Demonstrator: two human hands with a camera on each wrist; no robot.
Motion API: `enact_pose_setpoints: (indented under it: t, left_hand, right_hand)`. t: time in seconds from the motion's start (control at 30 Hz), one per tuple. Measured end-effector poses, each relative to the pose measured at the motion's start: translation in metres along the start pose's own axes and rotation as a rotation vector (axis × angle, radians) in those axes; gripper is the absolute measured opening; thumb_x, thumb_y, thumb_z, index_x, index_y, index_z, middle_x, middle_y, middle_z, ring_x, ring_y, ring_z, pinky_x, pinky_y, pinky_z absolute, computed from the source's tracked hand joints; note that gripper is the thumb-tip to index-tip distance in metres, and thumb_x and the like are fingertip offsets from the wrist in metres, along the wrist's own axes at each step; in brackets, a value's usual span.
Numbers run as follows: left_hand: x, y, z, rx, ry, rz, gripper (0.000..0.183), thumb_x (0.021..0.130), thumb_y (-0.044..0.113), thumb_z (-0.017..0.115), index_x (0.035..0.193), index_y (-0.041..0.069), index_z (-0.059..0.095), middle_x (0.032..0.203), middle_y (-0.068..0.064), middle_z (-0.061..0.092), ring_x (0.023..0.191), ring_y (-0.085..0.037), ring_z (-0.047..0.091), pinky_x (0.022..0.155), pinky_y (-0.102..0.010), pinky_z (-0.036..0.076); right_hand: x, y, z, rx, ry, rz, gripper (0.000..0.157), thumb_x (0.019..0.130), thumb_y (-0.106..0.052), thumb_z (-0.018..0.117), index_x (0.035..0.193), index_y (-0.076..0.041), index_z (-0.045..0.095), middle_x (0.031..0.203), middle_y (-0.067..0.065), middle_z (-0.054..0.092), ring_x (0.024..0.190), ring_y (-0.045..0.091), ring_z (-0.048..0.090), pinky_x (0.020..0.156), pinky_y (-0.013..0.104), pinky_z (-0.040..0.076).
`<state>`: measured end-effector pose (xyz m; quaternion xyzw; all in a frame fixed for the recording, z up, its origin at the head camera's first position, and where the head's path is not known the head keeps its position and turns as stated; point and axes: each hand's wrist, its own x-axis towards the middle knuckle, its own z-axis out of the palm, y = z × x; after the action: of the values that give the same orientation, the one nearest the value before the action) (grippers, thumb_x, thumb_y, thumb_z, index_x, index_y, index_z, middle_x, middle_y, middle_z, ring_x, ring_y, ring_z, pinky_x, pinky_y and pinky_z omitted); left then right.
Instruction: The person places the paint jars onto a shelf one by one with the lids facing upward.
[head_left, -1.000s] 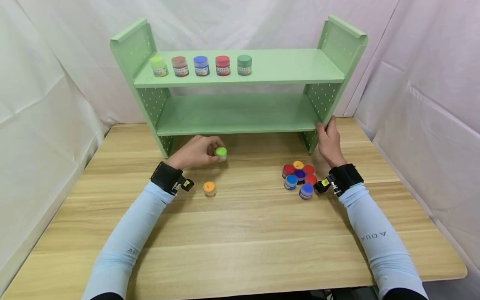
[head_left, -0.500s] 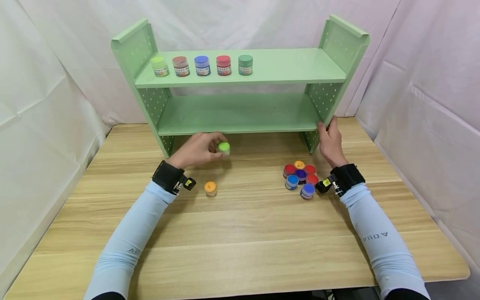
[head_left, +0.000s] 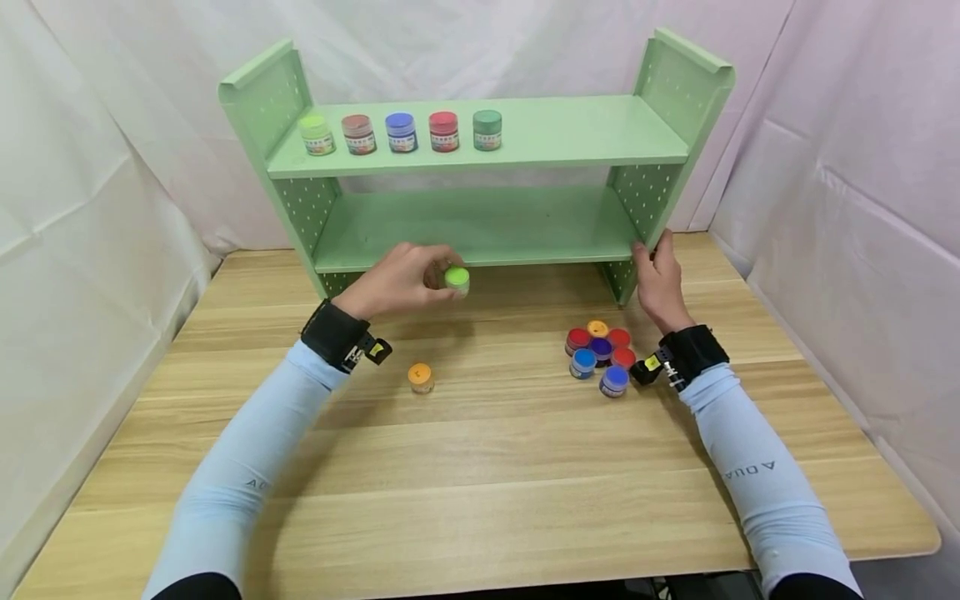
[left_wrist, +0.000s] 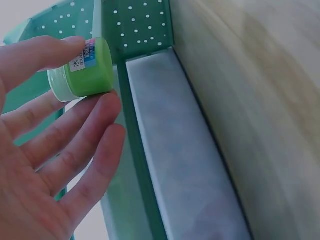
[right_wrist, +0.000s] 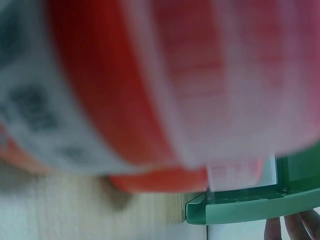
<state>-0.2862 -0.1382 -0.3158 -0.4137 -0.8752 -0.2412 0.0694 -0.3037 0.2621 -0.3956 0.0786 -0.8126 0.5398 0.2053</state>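
A small lime-green paint jar [head_left: 457,280] is pinched between the thumb and fingertips of my left hand [head_left: 401,279]. It is raised off the table, just in front of the lower board's front edge. The left wrist view shows the jar's label [left_wrist: 83,56] close to the thumb, with the other fingers spread below. My right hand [head_left: 660,287] grips the right side panel of the green two-tier shelf [head_left: 480,221], thumb in front and fingers on the outer side. In the right wrist view, fingertips [right_wrist: 295,227] show beside that panel.
Several paint jars stand in a row on the upper board, among them a dark green jar [head_left: 487,131]. A yellow-orange jar [head_left: 421,378] is on the table near the left wrist. Several red, blue, purple and orange jars cluster by the right wrist, including a blue jar [head_left: 614,382].
My left hand has lifted the lime-green jar up from near the table and slightly right, toward the lower board. The right hand has stayed on the shelf's side panel.
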Motion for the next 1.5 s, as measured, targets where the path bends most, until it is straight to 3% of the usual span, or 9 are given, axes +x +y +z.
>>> enact_pose_setpoints:
  t: [0.23,0.43,0.73,1.07,1.5]
  left_hand:
    - [0.022,0.014,-0.009,0.017,0.023,0.087,0.034,0.081,0.035,0.073,0.107,0.014,0.064,0.084,0.011,0.062,0.065,0.002,0.060,0.059,-0.019,0.048]
    - [0.041,0.031,-0.015,0.019,0.063,0.132,0.035,0.082,0.039,0.071,0.107,0.017,0.065,0.086,0.010,0.062,0.063,0.000,0.058,0.060,-0.020,0.046]
    - [0.065,0.047,-0.016,0.012,0.120,0.205,0.036,0.083,0.043,0.068,0.108,0.017,0.064,0.088,0.010,0.063,0.060,0.002,0.056,0.060,-0.022,0.045]
    - [0.086,0.062,-0.017,0.033,0.161,0.232,0.040,0.084,0.043,0.067,0.111,0.014,0.064,0.089,0.009,0.064,0.058,0.000,0.054,0.059,-0.023,0.043]
    - [0.105,0.089,-0.041,0.125,0.258,0.259,0.043,0.086,0.040,0.066,0.117,0.011,0.062,0.094,0.006,0.065,0.057,0.000,0.052,0.061,-0.021,0.043]
  right_hand:
    - [-0.006,-0.014,-0.001,0.008,-0.021,0.007,0.050,0.104,-0.028,0.034,0.148,-0.010,0.021,0.145,0.017,0.036,0.121,0.023,0.043,0.094,0.045,0.038]
    - [-0.002,0.002,0.000,0.006,-0.017,0.003,0.052,0.104,-0.032,0.034,0.150,-0.015,0.019,0.147,0.013,0.035,0.123,0.021,0.042,0.095,0.044,0.038]
    - [-0.005,0.003,0.001,0.004,-0.014,0.001,0.052,0.103,-0.034,0.035,0.150,-0.017,0.019,0.148,0.011,0.034,0.124,0.021,0.041,0.095,0.045,0.037]
    - [-0.004,0.005,0.001,0.011,-0.017,-0.002,0.052,0.103,-0.035,0.035,0.150,-0.018,0.019,0.148,0.010,0.034,0.124,0.019,0.040,0.096,0.045,0.036]
    - [-0.001,0.000,0.000,0.000,-0.002,-0.013,0.051,0.103,-0.036,0.035,0.149,-0.019,0.021,0.147,0.010,0.036,0.121,0.019,0.043,0.094,0.045,0.038]
